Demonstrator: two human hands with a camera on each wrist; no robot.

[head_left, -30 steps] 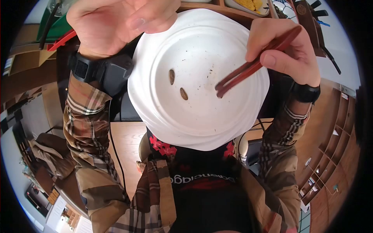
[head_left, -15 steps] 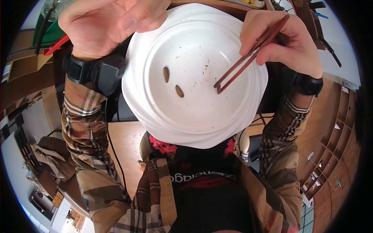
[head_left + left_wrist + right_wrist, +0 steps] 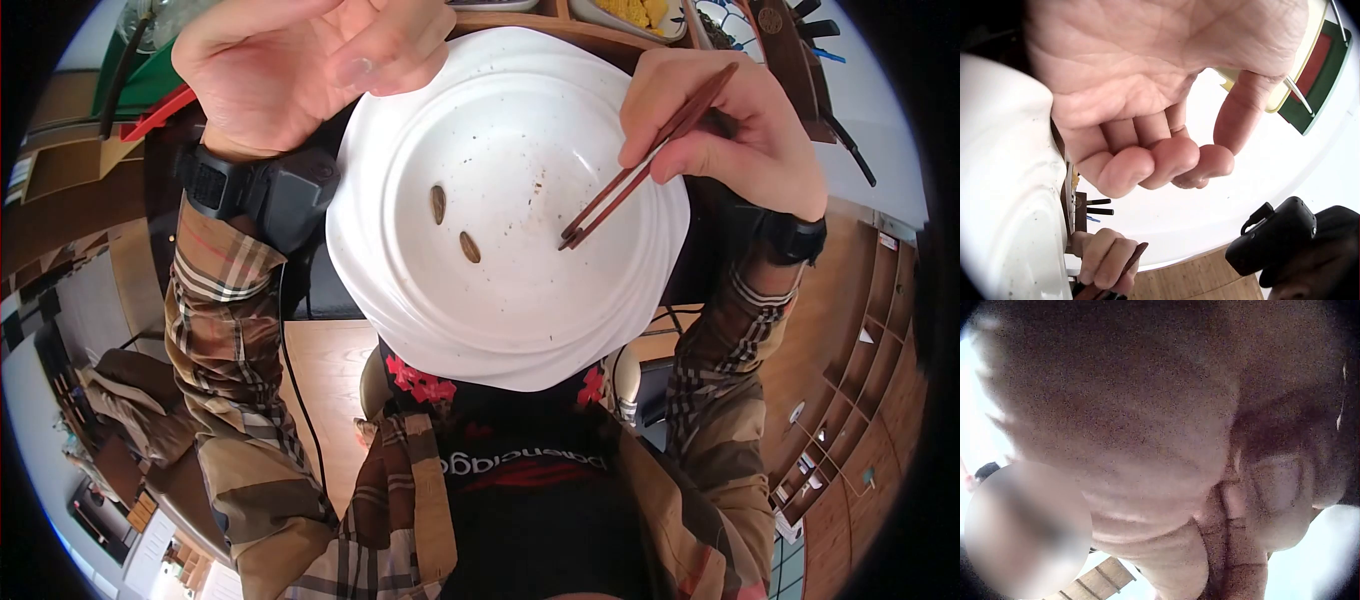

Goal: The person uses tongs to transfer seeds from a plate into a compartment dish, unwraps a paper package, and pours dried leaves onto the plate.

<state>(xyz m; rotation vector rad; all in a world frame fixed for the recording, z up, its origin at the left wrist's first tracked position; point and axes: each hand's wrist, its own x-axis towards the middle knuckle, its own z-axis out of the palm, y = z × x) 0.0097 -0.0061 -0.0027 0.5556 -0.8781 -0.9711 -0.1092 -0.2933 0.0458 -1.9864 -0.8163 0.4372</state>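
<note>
A large white bowl with a wavy rim sits in the middle of the head view. Inside, toward its left, lie two brown sunflower seeds and several dark specks. The right hand grips slim red-brown wooden tongs between thumb and fingers, over the bowl's right rim. Their tips point down into the bowl, close together, with nothing visible between them. Past the bowl's upper left rim is the left hand, palm turned up and fingers loosely bent. The left wrist view shows nothing in that palm.
Behind the bowl stands a wooden tray bearing a dish of yellow pieces. A dark wooden holder with black-handled tools is at the upper right. Green and red items lie beyond the left wrist.
The tongs' tips spread apart half a second ago and are now nearer each other. The right hand stays over the right rim, and the seeds and left hand keep their places relative to the bowl.
</note>
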